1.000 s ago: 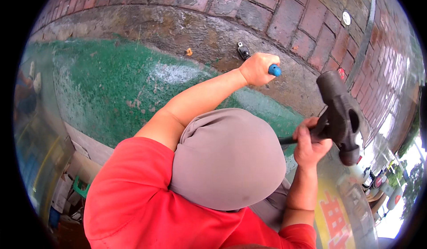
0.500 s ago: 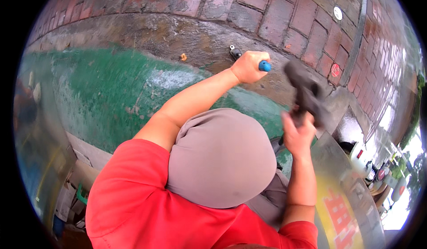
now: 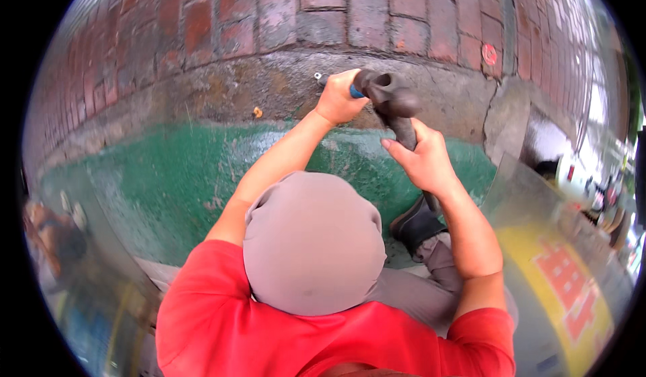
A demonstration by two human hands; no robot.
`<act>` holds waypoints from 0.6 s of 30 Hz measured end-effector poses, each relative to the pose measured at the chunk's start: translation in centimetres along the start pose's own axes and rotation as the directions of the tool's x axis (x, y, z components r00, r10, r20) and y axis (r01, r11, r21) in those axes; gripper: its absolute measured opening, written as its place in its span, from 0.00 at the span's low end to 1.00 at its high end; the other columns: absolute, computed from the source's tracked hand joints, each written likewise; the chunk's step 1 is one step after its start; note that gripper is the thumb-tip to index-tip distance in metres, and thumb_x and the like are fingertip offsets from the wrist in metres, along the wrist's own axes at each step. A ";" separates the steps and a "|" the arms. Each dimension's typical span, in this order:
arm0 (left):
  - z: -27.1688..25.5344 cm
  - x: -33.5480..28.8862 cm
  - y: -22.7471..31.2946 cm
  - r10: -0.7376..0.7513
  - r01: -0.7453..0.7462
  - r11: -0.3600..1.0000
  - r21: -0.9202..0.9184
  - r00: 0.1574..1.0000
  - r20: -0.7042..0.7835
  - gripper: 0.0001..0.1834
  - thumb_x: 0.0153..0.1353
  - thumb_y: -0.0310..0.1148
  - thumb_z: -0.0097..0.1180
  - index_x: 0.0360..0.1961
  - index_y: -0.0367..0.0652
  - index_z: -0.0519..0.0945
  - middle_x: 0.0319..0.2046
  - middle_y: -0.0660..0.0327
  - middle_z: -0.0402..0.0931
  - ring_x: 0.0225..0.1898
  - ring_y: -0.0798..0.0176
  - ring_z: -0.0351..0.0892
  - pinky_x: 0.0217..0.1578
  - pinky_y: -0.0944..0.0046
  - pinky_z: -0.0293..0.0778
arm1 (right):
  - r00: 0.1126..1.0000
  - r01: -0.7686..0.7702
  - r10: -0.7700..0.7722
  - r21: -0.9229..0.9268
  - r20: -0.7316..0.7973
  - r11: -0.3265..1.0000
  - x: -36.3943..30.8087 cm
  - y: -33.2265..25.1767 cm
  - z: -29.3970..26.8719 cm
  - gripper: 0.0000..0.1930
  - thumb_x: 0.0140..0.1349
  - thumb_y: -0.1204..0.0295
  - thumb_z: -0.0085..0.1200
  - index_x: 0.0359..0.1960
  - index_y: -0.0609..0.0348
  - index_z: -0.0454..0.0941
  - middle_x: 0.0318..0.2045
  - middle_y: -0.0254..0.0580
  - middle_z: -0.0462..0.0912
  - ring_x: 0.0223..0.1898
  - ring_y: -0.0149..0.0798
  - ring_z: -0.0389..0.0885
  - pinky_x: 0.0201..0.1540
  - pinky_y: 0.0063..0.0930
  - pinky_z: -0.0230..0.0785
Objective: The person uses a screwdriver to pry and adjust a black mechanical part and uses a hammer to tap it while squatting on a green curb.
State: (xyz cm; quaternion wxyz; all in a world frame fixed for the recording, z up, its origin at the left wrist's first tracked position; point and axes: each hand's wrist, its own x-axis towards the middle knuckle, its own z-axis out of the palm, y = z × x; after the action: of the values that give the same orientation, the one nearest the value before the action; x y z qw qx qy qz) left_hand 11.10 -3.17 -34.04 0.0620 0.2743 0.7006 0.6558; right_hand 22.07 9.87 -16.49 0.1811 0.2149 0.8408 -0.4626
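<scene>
My left hand (image 3: pixel 342 97) is closed around a tool with a blue handle (image 3: pixel 356 92); only the handle's end shows, and the rest is hidden by my fist. A dark piece with a pale ring at its tip (image 3: pixel 318 76) lies just left of that fist, on the wet concrete. Closed round the dark shaft of a hammer, my right hand (image 3: pixel 425 157) holds it with the rounded brown metal head (image 3: pixel 389 93) right at the end of the blue handle. Whether the two touch, I cannot tell.
A green painted strip (image 3: pixel 175 175) runs along the concrete, with wet red brick paving (image 3: pixel 323 27) beyond. My knee (image 3: pixel 313 242) rises between my arms, and my dark boot (image 3: pixel 417 225) stands at right. A yellow panel with red marks (image 3: pixel 565 283) leans at lower right.
The hammer has swung left, from clear of the left hand to the blue handle's end. My left hand still grips the tool. The view has shifted, showing the boot more fully.
</scene>
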 end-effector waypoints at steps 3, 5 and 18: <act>-1.1 -0.7 -1.0 -0.120 0.105 0.983 0.153 0.988 0.095 0.10 0.47 0.25 0.65 0.28 0.40 0.74 0.25 0.53 0.76 0.27 0.49 0.78 0.31 0.57 0.74 | 0.964 0.200 -0.171 0.133 -0.206 0.971 0.6 0.7 -0.5 0.18 0.56 0.66 0.68 0.43 0.63 0.79 0.23 0.45 0.80 0.26 0.28 0.74 0.33 0.32 0.72; -1.7 -0.8 -0.5 -0.120 0.103 0.982 0.158 0.987 0.108 0.10 0.50 0.26 0.66 0.27 0.41 0.73 0.24 0.56 0.74 0.26 0.53 0.77 0.30 0.59 0.73 | 0.956 0.124 -0.108 0.040 -0.274 0.991 1.7 1.4 -1.3 0.18 0.56 0.63 0.67 0.38 0.64 0.77 0.22 0.47 0.80 0.26 0.35 0.79 0.33 0.35 0.72; -5.5 -8.8 2.1 -0.170 0.126 0.889 0.440 0.983 0.062 0.26 0.44 0.37 0.76 0.45 0.42 0.81 0.37 0.53 0.75 0.37 0.51 0.77 0.37 0.58 0.75 | 0.935 -0.318 0.104 -0.667 -0.340 0.674 6.8 23.0 4.5 0.13 0.61 0.61 0.57 0.39 0.55 0.73 0.38 0.48 0.81 0.41 0.51 0.83 0.43 0.46 0.77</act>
State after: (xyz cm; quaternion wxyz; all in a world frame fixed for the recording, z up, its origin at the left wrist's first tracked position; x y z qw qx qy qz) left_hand 16.71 -12.22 -33.67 0.0840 0.2590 0.8439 0.4622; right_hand 28.97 18.39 -38.35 0.1844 0.2863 0.9393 -0.0423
